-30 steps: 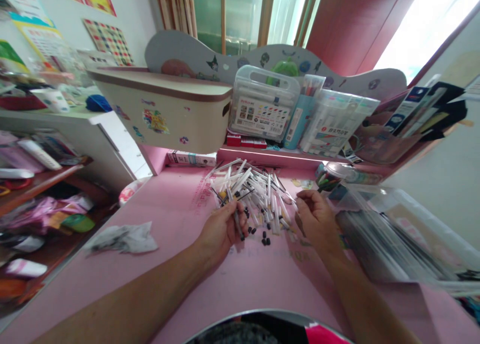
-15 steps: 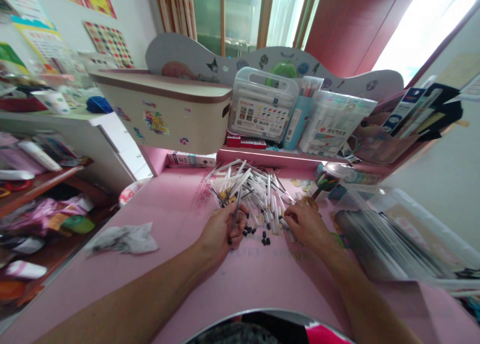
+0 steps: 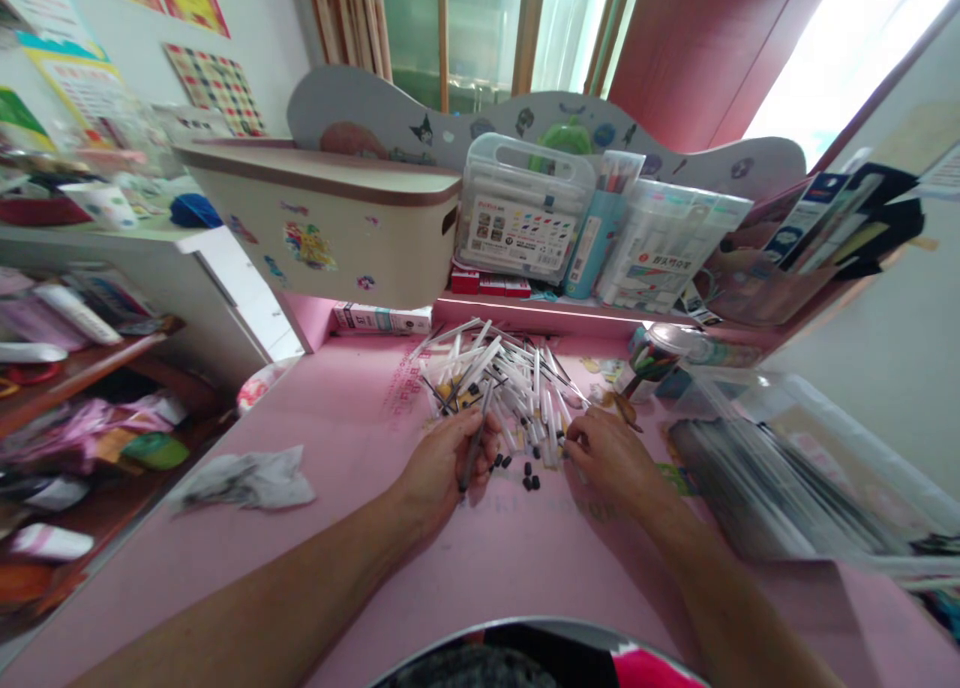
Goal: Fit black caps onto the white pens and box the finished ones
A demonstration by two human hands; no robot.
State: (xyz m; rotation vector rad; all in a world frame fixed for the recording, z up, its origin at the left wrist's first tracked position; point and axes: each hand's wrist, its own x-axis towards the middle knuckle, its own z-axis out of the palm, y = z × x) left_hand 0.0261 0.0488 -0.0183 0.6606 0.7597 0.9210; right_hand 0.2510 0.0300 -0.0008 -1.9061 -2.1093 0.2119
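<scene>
Gripping a dark pen (image 3: 472, 451) in curled fingers, the left hand (image 3: 442, 463) rests on the pink desk (image 3: 345, 528) at the near edge of a heap of white pens (image 3: 502, 378). Pen slants up toward the heap. Right hand (image 3: 611, 453) lies palm down just beside it, fingertips pinched at the heap's near right edge; what they hold cannot be told. Small black caps (image 3: 525, 473) scattered between both hands. Crumpled grey cloth (image 3: 244, 478) well apart to the left. Clear marker case (image 3: 525, 213) on the shelf behind.

Head camera looks forward and down (close, wide-angled) over the pink desk (image 3: 337, 448).
</scene>
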